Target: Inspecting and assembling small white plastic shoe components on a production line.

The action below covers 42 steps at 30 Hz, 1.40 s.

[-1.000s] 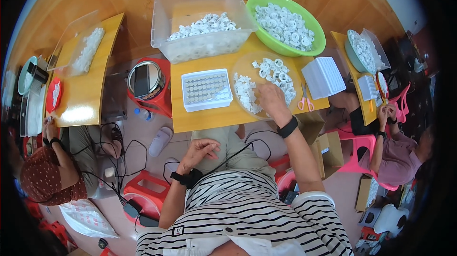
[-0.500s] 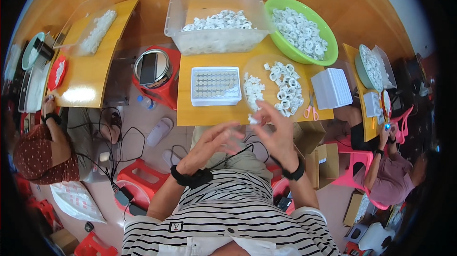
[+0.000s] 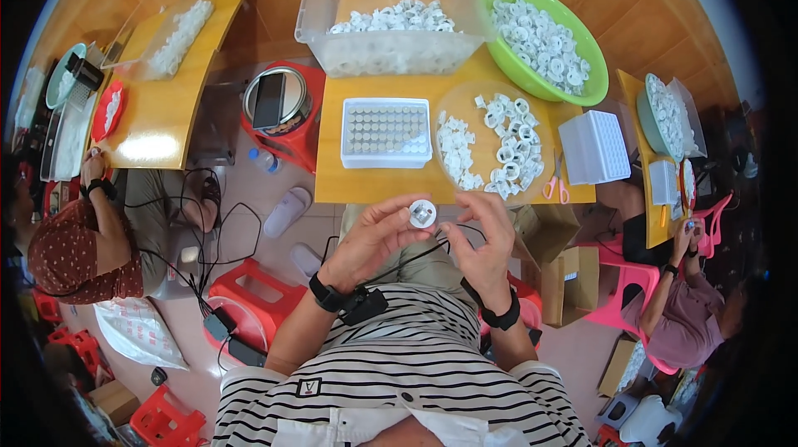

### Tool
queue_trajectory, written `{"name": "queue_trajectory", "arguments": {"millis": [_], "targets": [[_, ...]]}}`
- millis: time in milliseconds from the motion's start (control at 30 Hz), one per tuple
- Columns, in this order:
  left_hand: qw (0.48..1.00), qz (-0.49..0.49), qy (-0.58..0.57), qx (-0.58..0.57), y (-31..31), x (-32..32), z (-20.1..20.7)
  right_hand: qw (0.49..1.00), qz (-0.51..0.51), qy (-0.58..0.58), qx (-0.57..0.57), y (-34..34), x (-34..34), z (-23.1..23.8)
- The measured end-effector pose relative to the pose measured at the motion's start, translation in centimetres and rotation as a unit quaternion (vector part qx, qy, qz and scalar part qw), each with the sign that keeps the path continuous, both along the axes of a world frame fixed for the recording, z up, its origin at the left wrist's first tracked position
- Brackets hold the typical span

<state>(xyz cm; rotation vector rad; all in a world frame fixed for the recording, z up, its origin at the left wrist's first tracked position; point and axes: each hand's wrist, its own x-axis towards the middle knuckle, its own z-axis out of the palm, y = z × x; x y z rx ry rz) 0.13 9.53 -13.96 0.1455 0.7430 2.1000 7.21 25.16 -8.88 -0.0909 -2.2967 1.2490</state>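
Over my lap, just off the table's near edge, my left hand (image 3: 376, 241) pinches a round white plastic part (image 3: 422, 214) with a shiny metallic centre facing up. My right hand (image 3: 484, 239) is close beside it on the right, thumb and forefinger apart, with nothing visible between them. Beyond the hands, a round translucent board (image 3: 482, 120) carries small white plastic pieces (image 3: 457, 152) on its left and white ring-shaped parts (image 3: 517, 144) on its right. A white tray (image 3: 386, 162) with rows of grey discs stands left of the board.
At the back are a clear bin (image 3: 391, 56) and a green basin (image 3: 600, 85), both with white parts. Pink scissors (image 3: 555, 185) and a stack of white trays (image 3: 594, 148) are on the right. A phone (image 3: 268, 101) rests on a tin atop a red stool. Two other people work at side tables.
My left hand, empty before, now holds the round white part up. The small white piece in my right fingers no longer shows. Both hands have come closer together.
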Motion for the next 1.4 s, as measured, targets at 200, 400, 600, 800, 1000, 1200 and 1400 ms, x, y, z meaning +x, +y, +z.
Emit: {"name": "queue_trajectory", "arguments": {"millis": [200,400,600,800,1000,1200,1400], "targets": [[1.0,-0.002,0.012,-0.009,0.3,0.2,0.0,0.989,0.006,-0.065,-0.134,-0.7,0.0,-1.5],[0.996,0.021,0.038,-0.074,-0.1,0.7,0.4,0.979,-0.002,-0.094,-0.183,-0.9,-0.3,-3.1],[0.989,-0.043,0.051,-0.133,-0.3,0.5,-0.1,0.949,0.027,-0.156,-0.274,-0.7,0.4,-4.7],[0.99,-0.014,-0.007,-0.143,0.7,1.2,-1.7,0.96,0.075,-0.162,-0.213,1.2,-0.2,-4.1],[0.993,0.005,-0.064,-0.1,0.3,0.3,-1.0,0.99,-0.1,-0.096,-0.013,6.6,-2.1,-5.8],[0.995,0.022,-0.034,-0.095,-0.6,0.3,-0.5,0.993,-0.058,-0.101,-0.02,5.2,-3.9,-4.4],[0.993,0.04,-0.045,-0.102,-1.7,0.5,-0.3,0.999,-0.002,-0.038,0.014,1.1,-8.2,-2.6]]}}
